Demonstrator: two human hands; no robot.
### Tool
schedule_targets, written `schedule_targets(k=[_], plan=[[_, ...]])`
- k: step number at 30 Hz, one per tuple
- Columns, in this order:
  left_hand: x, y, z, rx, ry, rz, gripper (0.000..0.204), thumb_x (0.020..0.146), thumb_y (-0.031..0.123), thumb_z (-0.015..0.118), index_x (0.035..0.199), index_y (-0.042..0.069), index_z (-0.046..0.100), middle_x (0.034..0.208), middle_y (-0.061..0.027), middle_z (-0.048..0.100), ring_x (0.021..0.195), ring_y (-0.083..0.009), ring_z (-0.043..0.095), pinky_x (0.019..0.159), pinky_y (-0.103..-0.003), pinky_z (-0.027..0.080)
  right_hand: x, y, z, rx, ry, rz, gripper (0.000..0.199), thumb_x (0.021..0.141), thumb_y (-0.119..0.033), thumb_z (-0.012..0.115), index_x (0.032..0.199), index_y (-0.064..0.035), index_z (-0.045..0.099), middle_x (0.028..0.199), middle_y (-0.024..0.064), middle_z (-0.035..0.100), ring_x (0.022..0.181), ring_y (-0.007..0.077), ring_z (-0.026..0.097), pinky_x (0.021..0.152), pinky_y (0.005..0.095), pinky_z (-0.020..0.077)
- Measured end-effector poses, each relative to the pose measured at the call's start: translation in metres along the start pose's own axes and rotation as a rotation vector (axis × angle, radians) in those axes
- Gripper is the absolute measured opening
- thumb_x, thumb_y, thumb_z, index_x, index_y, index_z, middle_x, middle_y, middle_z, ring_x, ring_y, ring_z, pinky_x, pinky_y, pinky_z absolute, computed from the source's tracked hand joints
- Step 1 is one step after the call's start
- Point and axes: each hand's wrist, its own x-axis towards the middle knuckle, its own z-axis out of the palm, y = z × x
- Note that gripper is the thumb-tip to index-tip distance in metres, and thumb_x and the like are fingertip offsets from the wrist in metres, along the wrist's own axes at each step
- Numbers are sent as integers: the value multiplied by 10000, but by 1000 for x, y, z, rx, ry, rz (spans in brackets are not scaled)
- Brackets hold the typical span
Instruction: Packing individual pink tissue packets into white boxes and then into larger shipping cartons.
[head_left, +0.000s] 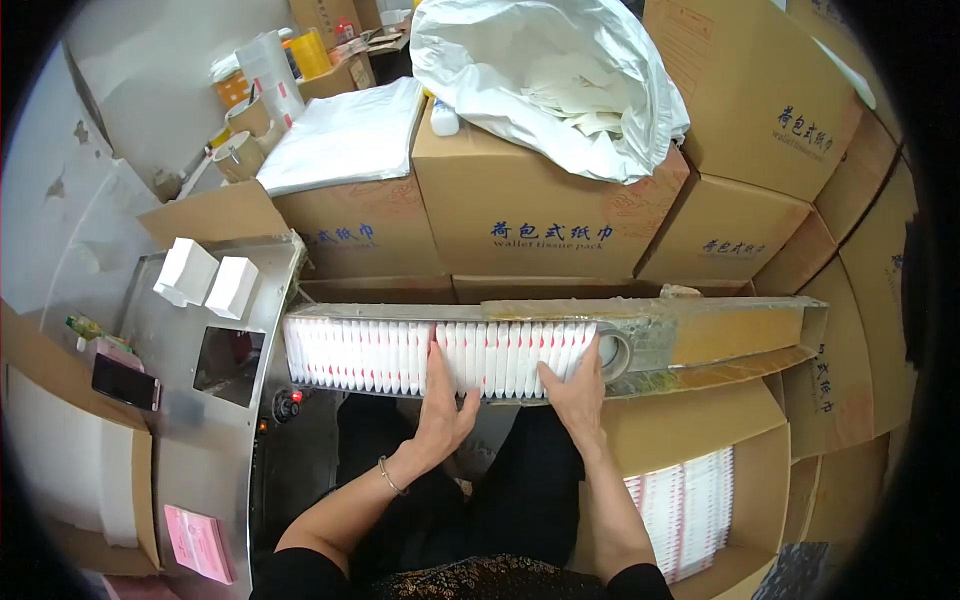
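A long row of white tissue packs (365, 355) with small red marks stands on edge in a narrow metal trough (640, 345) across my front. My left hand (441, 405) has its fingers slipped between two packs near the middle of the row. At the row's right end my right hand (580, 400) presses against the last pack, thumb along the near side. Between the two hands a block of packs (500, 358) is squeezed together. A roll of tape (615, 350) lies in the trough just right of my right hand.
Below right stands an open carton (755, 440) with rows of packs inside. On the metal table (210, 430) at left are white blocks (232, 287), a phone (125, 382) and a pink packet (197, 543). Cartons (550, 215) line the back, one bearing a white bag (450, 60).
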Motion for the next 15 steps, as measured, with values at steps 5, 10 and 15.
schedule_targets(k=[5, 10, 15], plan=[[-10, 1, 6, -38, 2, 2, 888, 823, 102, 722, 1533, -66, 215, 1538, -417, 113, 1435, -545, 185, 1169, -543, 228, -6, 2, 23, -101, 185, -103, 992, 822, -317, 738, 1511, 104, 161, 1296, 358, 495, 1185, 497, 507, 1006, 522, 411], [-8, 10, 19, 198, 12, 51, 769, 780, 228, 781, 1476, 117, 473, 1541, -440, -23, 1435, -575, 78, 1146, -582, 189, -6, 5, 36, -219, 281, -121, 952, 848, -305, 712, 1510, 108, 167, 1262, 361, 504, 1150, 507, 512, 979, 536, 404], [-10, 7, 27, 263, 59, 36, 744, 802, 247, 764, 1479, 149, 474, 1539, -431, 21, 1367, -600, 156, 1080, -635, 261, -7, 7, 39, -246, 320, -136, 907, 866, -305, 698, 1505, 95, 195, 1208, 359, 530, 1117, 499, 524, 951, 537, 409]])
